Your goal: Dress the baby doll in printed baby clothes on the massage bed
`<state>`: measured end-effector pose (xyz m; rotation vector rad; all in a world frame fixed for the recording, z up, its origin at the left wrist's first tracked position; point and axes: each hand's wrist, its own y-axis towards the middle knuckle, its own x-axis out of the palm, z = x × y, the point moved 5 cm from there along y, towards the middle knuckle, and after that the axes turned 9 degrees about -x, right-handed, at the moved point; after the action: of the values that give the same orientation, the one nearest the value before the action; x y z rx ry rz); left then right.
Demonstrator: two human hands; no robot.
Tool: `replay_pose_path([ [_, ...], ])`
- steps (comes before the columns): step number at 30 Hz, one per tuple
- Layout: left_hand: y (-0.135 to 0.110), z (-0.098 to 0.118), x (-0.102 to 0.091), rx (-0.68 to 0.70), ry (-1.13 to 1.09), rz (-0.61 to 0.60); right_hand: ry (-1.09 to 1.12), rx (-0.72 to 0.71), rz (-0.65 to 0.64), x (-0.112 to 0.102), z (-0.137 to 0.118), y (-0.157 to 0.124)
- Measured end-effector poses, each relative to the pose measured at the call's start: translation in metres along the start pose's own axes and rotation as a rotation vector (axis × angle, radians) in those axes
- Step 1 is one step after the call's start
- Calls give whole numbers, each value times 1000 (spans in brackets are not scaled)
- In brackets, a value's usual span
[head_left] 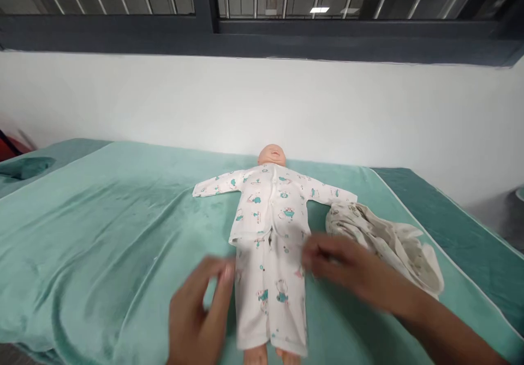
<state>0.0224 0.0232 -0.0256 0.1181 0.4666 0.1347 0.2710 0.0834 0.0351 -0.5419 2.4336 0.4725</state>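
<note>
A baby doll (271, 155) lies on its back on a teal blanket (102, 228), head toward the wall. It wears a white printed top (270, 196) and matching trousers (270, 288). My left hand (200, 316) is beside the trousers' left edge at the doll's hip, fingers curled and blurred by motion. My right hand (339, 267) reaches in from the right and touches the trousers' right side near the waist, also blurred. What either hand holds is not clear.
A crumpled cream cloth (388, 239) lies to the right of the doll. The blanket covers a table that ends at a white wall (368, 114) below a barred window. A darker teal sheet (450, 217) shows at the right edge.
</note>
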Motion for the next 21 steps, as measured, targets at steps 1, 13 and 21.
replay_pose_path([
  [1, 37, 7, 2, -14, -111, 218, -26, 7, 66, -5, 10, 34],
  [13, 246, 29, 102, 211, -18, -132, -203, 205, 539, -7, 100, 174],
  [21, 243, 29, 98, 192, -34, -106, -74, 159, 599, -11, 108, 175],
])
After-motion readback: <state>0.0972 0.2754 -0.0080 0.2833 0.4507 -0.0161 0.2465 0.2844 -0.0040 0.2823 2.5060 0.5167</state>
